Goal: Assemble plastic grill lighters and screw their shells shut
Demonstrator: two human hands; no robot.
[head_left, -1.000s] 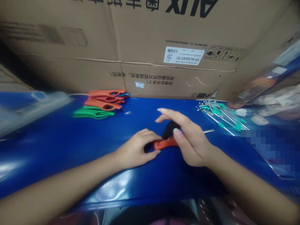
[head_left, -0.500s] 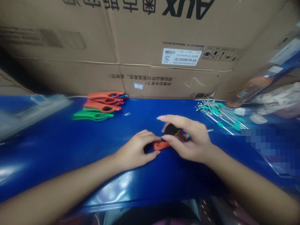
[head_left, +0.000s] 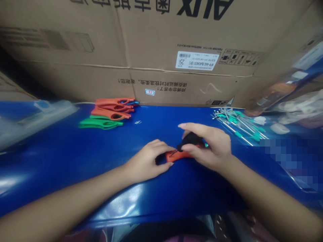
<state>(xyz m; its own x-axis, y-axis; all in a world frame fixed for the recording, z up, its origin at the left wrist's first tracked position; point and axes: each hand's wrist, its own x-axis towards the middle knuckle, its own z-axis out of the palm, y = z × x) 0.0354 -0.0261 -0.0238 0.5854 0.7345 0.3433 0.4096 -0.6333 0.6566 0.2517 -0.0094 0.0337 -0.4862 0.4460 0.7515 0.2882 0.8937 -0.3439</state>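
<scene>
An orange plastic handle piece (head_left: pixel 176 155) lies on the blue table top (head_left: pixel 75 151) in front of me. My left hand (head_left: pixel 145 161) is closed on its left end, pressing it down. My right hand (head_left: pixel 210 146) curls over its right end, thumb and fingers pinched around a small black part (head_left: pixel 190 138) that sits on top of the orange piece. A bit of teal shows at the right fingertips. How the black part joins the orange piece is hidden by my fingers.
A pile of orange handles (head_left: pixel 114 107) and green handles (head_left: pixel 101 123) lies at the back left. Several metal rods with teal sleeves (head_left: pixel 238 122) lie at the back right. A big cardboard box (head_left: pixel 161 50) walls off the far edge. Clear plastic bags (head_left: pixel 37 112) sit at both sides.
My right hand has closed down over the black part and shifted slightly right; one second ago its fingers were raised and spread. The left hand has stayed put on the orange piece.
</scene>
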